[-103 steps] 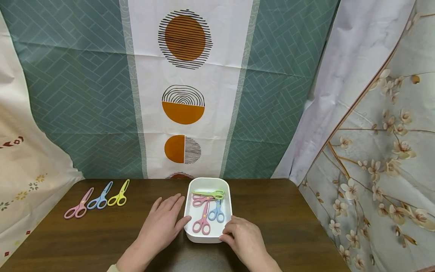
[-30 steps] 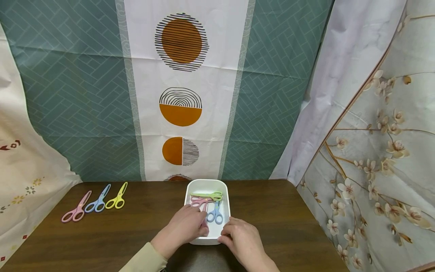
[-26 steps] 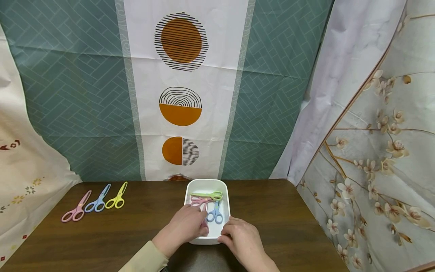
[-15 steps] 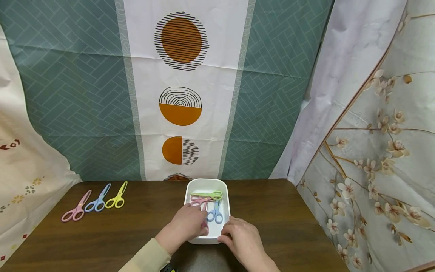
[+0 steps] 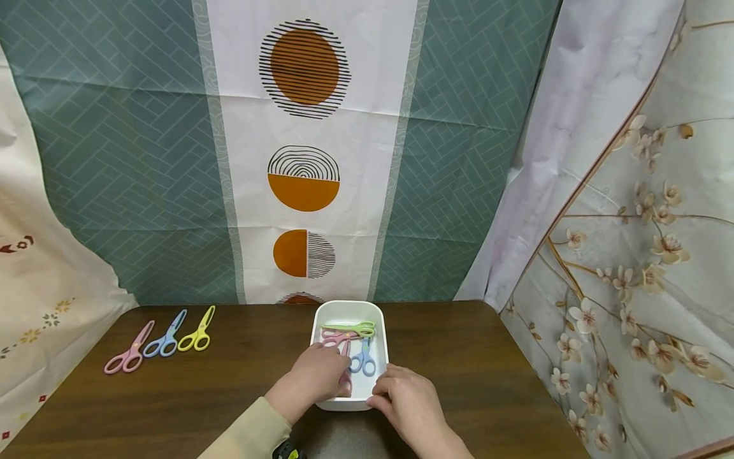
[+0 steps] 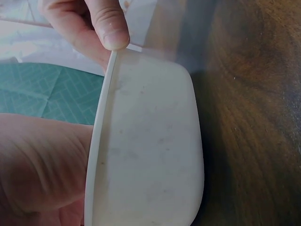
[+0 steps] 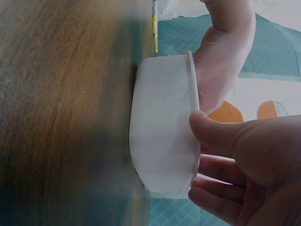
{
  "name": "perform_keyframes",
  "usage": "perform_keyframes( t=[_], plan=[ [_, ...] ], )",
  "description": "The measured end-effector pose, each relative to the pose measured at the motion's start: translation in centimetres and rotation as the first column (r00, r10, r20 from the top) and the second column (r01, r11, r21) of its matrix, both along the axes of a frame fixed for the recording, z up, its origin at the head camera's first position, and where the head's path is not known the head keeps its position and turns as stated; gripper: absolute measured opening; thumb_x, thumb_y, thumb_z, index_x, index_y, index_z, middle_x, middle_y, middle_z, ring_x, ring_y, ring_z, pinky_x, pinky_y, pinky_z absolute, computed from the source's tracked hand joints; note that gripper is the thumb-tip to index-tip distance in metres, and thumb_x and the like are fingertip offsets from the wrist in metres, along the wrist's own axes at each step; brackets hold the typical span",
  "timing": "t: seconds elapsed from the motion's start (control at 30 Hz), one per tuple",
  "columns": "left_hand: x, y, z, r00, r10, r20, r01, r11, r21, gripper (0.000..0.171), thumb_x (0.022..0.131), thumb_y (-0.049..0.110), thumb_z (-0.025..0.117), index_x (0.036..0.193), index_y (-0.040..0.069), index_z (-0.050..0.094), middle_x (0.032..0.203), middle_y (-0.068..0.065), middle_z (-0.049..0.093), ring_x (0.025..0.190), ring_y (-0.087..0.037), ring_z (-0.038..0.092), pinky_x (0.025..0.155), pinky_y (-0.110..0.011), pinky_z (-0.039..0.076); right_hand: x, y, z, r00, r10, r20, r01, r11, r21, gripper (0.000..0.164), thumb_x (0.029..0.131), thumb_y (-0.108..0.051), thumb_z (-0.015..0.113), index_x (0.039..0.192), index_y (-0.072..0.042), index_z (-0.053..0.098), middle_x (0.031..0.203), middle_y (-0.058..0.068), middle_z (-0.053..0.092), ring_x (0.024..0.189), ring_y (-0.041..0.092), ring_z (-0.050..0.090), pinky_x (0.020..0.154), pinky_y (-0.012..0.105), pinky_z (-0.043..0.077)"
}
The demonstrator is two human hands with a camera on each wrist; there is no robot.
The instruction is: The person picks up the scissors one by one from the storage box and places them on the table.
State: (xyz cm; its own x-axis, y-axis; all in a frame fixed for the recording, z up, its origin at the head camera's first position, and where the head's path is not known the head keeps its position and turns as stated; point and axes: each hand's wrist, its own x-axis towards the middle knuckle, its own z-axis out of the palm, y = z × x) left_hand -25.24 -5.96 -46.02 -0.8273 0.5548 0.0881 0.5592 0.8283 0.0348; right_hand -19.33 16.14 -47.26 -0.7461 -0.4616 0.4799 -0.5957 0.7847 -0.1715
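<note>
A white plastic tray (image 5: 362, 386) stands on the table with several pairs of small scissors inside. My left hand (image 5: 315, 375) reaches over its left side, curled around the near pink scissors (image 5: 346, 384); the fingertips are hidden beneath the hand. Part of a handle and the blade show past it. At the near right corner, my right hand (image 5: 408, 401) pinches the tray's rim, thumb outside, as the right wrist view shows. Blue scissors (image 5: 364, 358) lie right of the left hand. Behind them, green scissors (image 5: 358, 328) cross over another pink pair (image 5: 332, 338).
At the table's far left lie pink scissors (image 5: 130, 352), blue scissors (image 5: 166, 338) and yellow scissors (image 5: 197, 331), side by side. A patterned curtain (image 5: 309, 268) hangs behind the dark wooden table (image 5: 453, 357); floral cloth (image 5: 642, 306) hangs on the right.
Since the earliest frame, my left hand has moved from beside the tray into it, over the near pink scissors. In the last second it shifts only slightly; the right hand stays on the rim.
</note>
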Motion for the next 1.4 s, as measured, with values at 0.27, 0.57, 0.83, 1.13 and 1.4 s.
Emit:
perform_keyframes(
  t=[0.27, 0.57, 0.83, 1.13, 1.4],
  plan=[
    [-0.22, 0.17, -0.02, 1.000, 0.009, -0.011, -0.009, 1.000, -0.011, 0.027, 0.085, 0.029, 0.092, 0.083, 0.019, 0.067, 0.073, 0.003, 0.065, 0.077, -0.021, 0.066, 0.093, -0.046, 0.054, -0.05, -0.01, 0.22, 1.000, 0.000, 0.011, 0.000, 1.000, -0.008, 0.018, 0.082, -0.031, 0.095, 0.080, -0.028, 0.078, 0.087, -0.019, 0.066, 0.086, 0.007, 0.067, 0.069, 0.028, 0.055],
    [-0.42, 0.31, -0.42, 1.000, 0.014, -0.020, -0.014, 1.000, -0.024, 0.023, 0.085, 0.027, 0.092, 0.090, 0.018, 0.071, 0.077, 0.000, 0.069, 0.082, -0.022, 0.069, 0.093, -0.046, 0.054, -0.02, 0.00, 0.26, 1.000, 0.002, -0.009, -0.002, 1.000, -0.009, 0.018, 0.081, -0.031, 0.095, 0.079, -0.027, 0.078, 0.087, -0.017, 0.067, 0.086, 0.008, 0.068, 0.068, 0.029, 0.055],
    [-0.46, 0.41, -0.57, 1.000, 0.016, -0.012, -0.016, 1.000, -0.024, 0.022, 0.086, 0.028, 0.092, 0.093, 0.019, 0.073, 0.085, -0.002, 0.075, 0.089, -0.024, 0.071, 0.092, -0.048, 0.054, -0.01, 0.05, 0.13, 1.000, 0.000, -0.008, 0.000, 1.000, -0.002, 0.018, 0.081, -0.032, 0.095, 0.079, -0.027, 0.078, 0.090, -0.017, 0.069, 0.089, 0.008, 0.069, 0.070, 0.029, 0.056],
    [-0.30, 0.23, -0.54, 0.999, -0.040, -0.008, 0.039, 0.999, -0.029, 0.018, 0.089, 0.021, 0.089, 0.088, 0.024, 0.071, 0.074, 0.005, 0.063, 0.072, -0.016, 0.058, 0.086, -0.045, 0.054, 0.04, 0.01, -0.03, 1.000, -0.005, -0.023, 0.005, 1.000, 0.012, 0.018, 0.081, -0.031, 0.095, 0.080, -0.026, 0.078, 0.092, -0.014, 0.072, 0.095, 0.011, 0.073, 0.073, 0.031, 0.058],
    [-0.40, 0.19, -0.72, 0.999, -0.051, -0.018, 0.050, 0.998, -0.032, 0.020, 0.088, 0.023, 0.090, 0.088, 0.026, 0.071, 0.072, 0.005, 0.061, 0.071, -0.016, 0.057, 0.079, -0.042, 0.052, 0.04, -0.04, -0.05, 1.000, -0.010, -0.018, 0.010, 1.000, 0.017, 0.018, 0.082, -0.032, 0.095, 0.080, -0.026, 0.078, 0.090, -0.016, 0.071, 0.095, 0.011, 0.073, 0.073, 0.032, 0.059]
  ],
)
